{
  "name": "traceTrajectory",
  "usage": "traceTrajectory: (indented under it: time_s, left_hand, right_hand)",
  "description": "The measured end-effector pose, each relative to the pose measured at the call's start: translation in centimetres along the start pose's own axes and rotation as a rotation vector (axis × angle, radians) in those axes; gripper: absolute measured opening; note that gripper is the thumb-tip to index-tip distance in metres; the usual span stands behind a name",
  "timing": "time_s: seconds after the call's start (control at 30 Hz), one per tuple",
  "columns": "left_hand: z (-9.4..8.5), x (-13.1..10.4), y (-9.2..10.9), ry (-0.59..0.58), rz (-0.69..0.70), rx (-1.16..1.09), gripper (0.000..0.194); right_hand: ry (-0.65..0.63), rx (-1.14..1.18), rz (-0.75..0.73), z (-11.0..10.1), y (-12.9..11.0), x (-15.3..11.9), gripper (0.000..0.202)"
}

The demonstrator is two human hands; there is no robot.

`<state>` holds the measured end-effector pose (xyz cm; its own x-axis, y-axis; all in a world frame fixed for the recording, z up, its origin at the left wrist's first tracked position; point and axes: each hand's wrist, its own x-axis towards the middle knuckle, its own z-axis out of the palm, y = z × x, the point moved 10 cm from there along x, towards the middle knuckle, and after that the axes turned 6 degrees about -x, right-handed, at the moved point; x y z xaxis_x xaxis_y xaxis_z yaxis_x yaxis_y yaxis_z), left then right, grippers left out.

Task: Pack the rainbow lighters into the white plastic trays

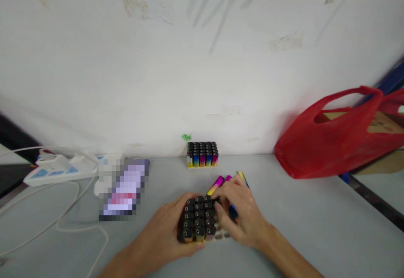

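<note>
Black-topped lighters [199,214] stand upright in rows in a pale tray [225,236], with bare slots on its right side. My left hand [164,227] is wrapped around the left and near sides of this block, steadying it. At the block's far right corner, my right hand [241,210] pinches a lighter [217,200] by its dark top; the fingers hide most of it. Loose colourful lighters, one of them magenta and yellow [216,185], lie on the table just beyond and partly under my right hand.
A second block of lighters [202,155] stands against the wall. On the left are a phone with a blurred screen [126,187], a power strip [63,170] and white cables [78,227]. A red plastic bag [331,143] sits at the right.
</note>
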<state>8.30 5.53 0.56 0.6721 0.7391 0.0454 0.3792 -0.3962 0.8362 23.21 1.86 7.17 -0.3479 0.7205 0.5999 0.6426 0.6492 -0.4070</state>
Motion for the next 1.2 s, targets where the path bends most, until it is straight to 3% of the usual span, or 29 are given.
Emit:
traceTrajectory:
  time_s: [0.1, 0.23, 0.33, 0.47, 0.87, 1.2]
  left_hand:
    - [-0.1, 0.0, 0.1, 0.004, -0.005, -0.008, 0.076]
    - [-0.1, -0.1, 0.2, -0.003, -0.029, -0.005, 0.078]
    - [-0.1, -0.2, 0.2, -0.014, -0.031, -0.008, 0.080]
    - [-0.2, -0.2, 0.1, -0.002, -0.018, -0.002, 0.080]
    - [-0.3, -0.1, 0.4, -0.010, -0.036, -0.011, 0.079]
    - [-0.2, -0.1, 0.3, -0.008, -0.023, -0.012, 0.079]
  right_hand:
    - [0.059, -0.030, 0.084, -0.5, 0.8, -0.1, 0.012]
    - [0.195, -0.215, 0.382, -2.0, 4.0, -0.8, 0.016]
    - [0.130, -0.431, 0.582, -1.9, 6.4, -1.5, 0.014]
    - [-0.042, -0.720, 0.692, -1.1, 8.3, -2.4, 0.024]
    - [-0.267, -0.902, 0.737, -0.8, 8.0, -2.8, 0.021]
    - [-0.248, -0.869, 0.636, 0.6, 7.3, -2.8, 0.017]
